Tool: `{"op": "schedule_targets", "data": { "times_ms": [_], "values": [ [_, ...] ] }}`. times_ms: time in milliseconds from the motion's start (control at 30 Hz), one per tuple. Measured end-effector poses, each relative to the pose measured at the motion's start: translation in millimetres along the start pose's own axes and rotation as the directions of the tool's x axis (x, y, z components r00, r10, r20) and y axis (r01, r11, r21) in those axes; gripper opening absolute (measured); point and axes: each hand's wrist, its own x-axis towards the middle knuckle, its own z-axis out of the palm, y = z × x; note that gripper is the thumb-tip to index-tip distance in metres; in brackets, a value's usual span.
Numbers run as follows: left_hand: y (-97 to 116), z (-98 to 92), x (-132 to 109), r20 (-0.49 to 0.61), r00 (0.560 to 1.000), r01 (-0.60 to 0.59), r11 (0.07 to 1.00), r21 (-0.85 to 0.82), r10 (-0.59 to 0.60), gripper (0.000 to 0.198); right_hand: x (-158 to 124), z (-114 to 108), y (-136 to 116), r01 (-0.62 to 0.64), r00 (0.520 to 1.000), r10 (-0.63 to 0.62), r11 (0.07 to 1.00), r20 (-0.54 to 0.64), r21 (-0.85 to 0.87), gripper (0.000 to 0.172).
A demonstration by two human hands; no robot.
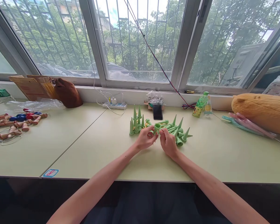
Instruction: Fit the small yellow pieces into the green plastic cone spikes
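Green spike (156, 127) is at the near edge of the pile (180, 134), pinched by left hand (146, 139) and right hand (168, 143), both closed on it. Better to grip near the wide end, wrists low.

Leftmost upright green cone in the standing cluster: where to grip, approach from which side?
Pinch the leftmost cone at mid-body, coming from the left and above. It stands tip up on its wide base, its left flank is open to bare table, while other cones crowd its right. The thin tip would likely slip. Left hand and right hand hold a green piece.
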Motion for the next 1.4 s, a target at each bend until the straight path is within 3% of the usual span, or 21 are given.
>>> {"op": "schedule_targets", "data": {
  "times_ms": [300, 400, 933, 1200, 1367, 1400],
  "values": [
    [-2.0, 2.0, 0.8, -0.055, 0.992, -0.112, 0.993, 0.042, 0.114, 0.016, -0.3, 2.7, 4.5, -0.103, 0.995, 0.102, 0.993, 0.019, 0.055, 0.035],
    [-5.3, 2.5, 0.3, -0.076, 0.984, -0.159, 0.986, 0.041, 0.162, 0.024, -0.8, 3.9, 6.3, -0.131, 0.991, 0.130, 0.989, 0.019, 0.073, 0.036],
    [12.8, -1.9, -0.9, 0.015, 0.949, -0.311, 0.934, 0.176, 0.314, 0.045, 3.4, 2.7, -1.1, -0.114, 0.993, 0.116, 0.992, -0.029, 0.054, 0.038],
    [12.7, -4.2, 1.7, 0.003, 0.963, -0.264, 0.945, 0.193, 0.269, 0.041, 4.4, 2.6, -1.5, -0.122, 0.992, 0.124, 0.990, -0.029, 0.068, 0.037],
    [8.1, -6.9, 7.7, -0.207, 0.977, -0.042, 0.998, 0.046, 0.051, 0.011, 4.5, 3.3, 0.0, -0.156, 0.987, 0.159, 0.982, -0.018, 0.109, 0.037],
    [6.9, -7.8, 8.6, -0.223, 0.975, 0.010, 1.000, -0.001, -0.010, 0.015, 4.5, 3.4, 0.1, -0.157, 0.987, 0.159, 0.981, -0.014, 0.110, 0.037]
  ]
}}
